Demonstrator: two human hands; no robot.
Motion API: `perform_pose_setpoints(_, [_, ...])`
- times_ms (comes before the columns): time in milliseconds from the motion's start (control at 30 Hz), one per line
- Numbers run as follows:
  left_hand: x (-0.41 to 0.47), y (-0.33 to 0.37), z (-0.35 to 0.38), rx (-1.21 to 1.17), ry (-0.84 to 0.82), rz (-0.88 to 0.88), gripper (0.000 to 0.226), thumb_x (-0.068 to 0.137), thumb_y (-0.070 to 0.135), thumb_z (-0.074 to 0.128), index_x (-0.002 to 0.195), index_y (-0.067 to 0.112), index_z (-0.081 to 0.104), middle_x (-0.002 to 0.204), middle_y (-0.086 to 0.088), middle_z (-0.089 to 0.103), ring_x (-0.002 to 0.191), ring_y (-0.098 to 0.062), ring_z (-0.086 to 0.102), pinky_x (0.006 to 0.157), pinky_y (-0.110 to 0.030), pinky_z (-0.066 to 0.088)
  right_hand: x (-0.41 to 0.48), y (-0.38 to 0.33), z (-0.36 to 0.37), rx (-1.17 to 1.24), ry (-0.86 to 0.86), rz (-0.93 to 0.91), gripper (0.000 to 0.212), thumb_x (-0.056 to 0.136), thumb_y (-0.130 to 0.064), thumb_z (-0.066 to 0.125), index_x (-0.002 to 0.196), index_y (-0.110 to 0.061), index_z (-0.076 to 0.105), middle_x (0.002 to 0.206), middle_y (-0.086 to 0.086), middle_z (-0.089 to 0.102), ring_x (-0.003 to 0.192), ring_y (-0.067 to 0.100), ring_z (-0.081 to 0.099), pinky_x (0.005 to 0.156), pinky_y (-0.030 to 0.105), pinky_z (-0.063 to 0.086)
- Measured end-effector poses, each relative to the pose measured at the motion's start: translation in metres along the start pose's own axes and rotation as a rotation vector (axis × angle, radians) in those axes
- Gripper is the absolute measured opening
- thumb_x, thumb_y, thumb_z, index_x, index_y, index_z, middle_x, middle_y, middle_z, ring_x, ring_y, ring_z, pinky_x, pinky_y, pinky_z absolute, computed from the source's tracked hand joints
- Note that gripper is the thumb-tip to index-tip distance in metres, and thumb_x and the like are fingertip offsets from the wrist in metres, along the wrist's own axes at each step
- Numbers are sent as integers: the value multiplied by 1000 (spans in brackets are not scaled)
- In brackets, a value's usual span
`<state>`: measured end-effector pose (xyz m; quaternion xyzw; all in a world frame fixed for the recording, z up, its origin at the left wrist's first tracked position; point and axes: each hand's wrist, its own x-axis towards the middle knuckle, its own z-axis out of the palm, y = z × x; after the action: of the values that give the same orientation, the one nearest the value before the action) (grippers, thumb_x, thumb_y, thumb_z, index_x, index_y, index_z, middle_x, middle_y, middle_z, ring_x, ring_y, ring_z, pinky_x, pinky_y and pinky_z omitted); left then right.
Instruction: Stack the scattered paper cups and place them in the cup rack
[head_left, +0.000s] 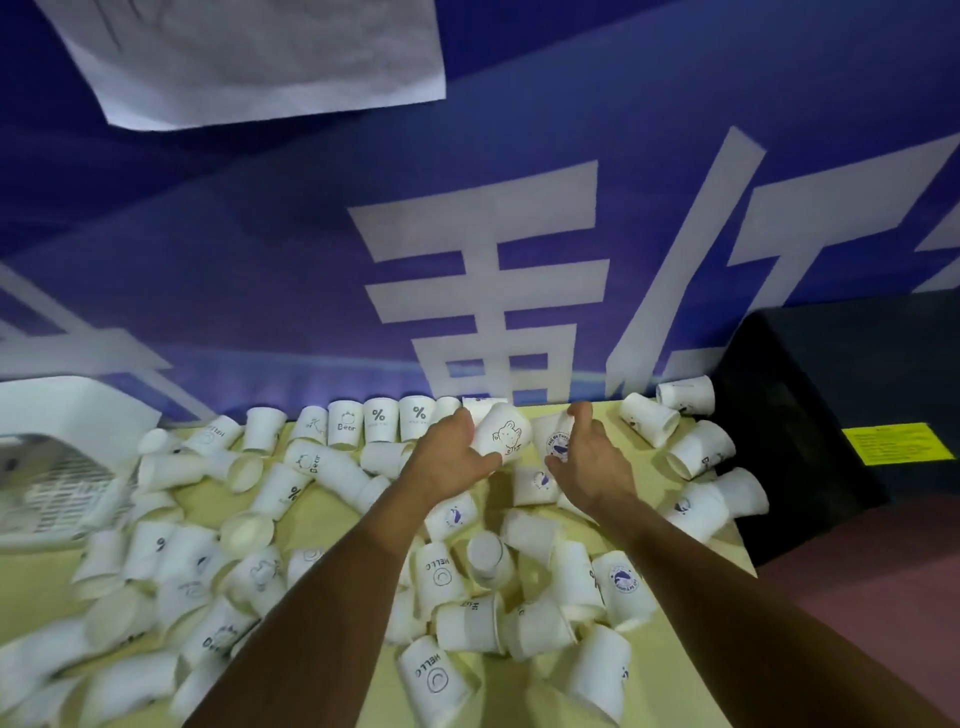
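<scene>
Two arms (332, 597) outstretched, left hand (445, 460) gripping bear cup (503, 434), right hand (589, 460) curled round whale cup (555, 441)

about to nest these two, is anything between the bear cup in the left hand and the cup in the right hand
Nothing visible does. The left hand holds the bear cup and the right hand the blue-logo cup, side by side above the loose cups.

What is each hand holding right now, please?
Left hand: grips the bear cup.
Right hand: grips the blue-logo cup.
</scene>
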<state>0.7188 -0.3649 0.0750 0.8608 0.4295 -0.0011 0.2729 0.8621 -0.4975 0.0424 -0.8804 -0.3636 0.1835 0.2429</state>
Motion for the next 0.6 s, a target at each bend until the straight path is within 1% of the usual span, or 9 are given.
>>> perform_pose_setpoints(67, [-6,-18,-11,-5,5,1,40,74,42,71,80,25,35,89,-1,59,77,-21,53,57,-30,34,-6,-16,9,-17,3,-3,57,89,-27,65,132,-21,27,123,11,54,100,36,62,76,39,48])
perform_pose_setpoints(167, [-13,-50,-30,-45,5,-1,40,73,42,70,75,26,33,86,-2,64,73,-20,55,53,-30,33,-15,-43,26,-37,21,-13,55,89,-29,66,128,-22,27,122,9,54,98,35,62,72,35,44])
perform_pose_setpoints(267, [-19,-88,-50,-78,16,-1,39,73,45,69,76,25,36,84,0,63,70,-17,55,53,-29,34,-24,-80,50,-36,34,-14,53,88,-30,64,125,-23,27,120,9,54,95,36,63,74,40,51])
perform_pose_setpoints(400, [-31,-153,-74,-203,-5,-16,37,77,40,71,80,25,38,81,4,59,67,-9,54,51,-28,35,-46,-138,94,-37,58,3,54,85,-29,62,124,-24,25,119,9,55,92,37,62,76,43,52])
perform_pose_setpoints(467, [-39,-190,-86,-308,-40,-37,35,78,36,70,88,24,38,85,3,64,65,-3,57,52,-25,38,-58,-167,117,-47,64,-12,56,84,-28,62,126,-23,25,120,9,55,94,37,62,76,44,52])
perform_pose_setpoints(500, [-43,-207,-93,-354,-61,-52,35,79,34,70,95,23,40,90,3,64,66,-1,58,53,-22,40,-63,-181,127,-33,67,-20,58,83,-28,62,127,-23,26,122,9,55,95,38,62,75,43,52])
perform_pose_setpoints(533, [-47,-223,-101,-382,-79,-63,39,80,33,70,105,22,41,96,3,62,72,-1,59,57,-21,41,-66,-194,135,-7,71,-27,60,82,-27,63,129,-23,26,123,9,54,96,37,62,74,43,52])
perform_pose_setpoints(600, [-54,-249,-115,-394,-98,-58,53,81,30,71,122,21,39,105,1,59,88,-12,60,71,-26,45,-71,-222,148,48,77,-49,62,80,-28,65,128,-25,25,121,8,56,95,37,62,72,43,51])
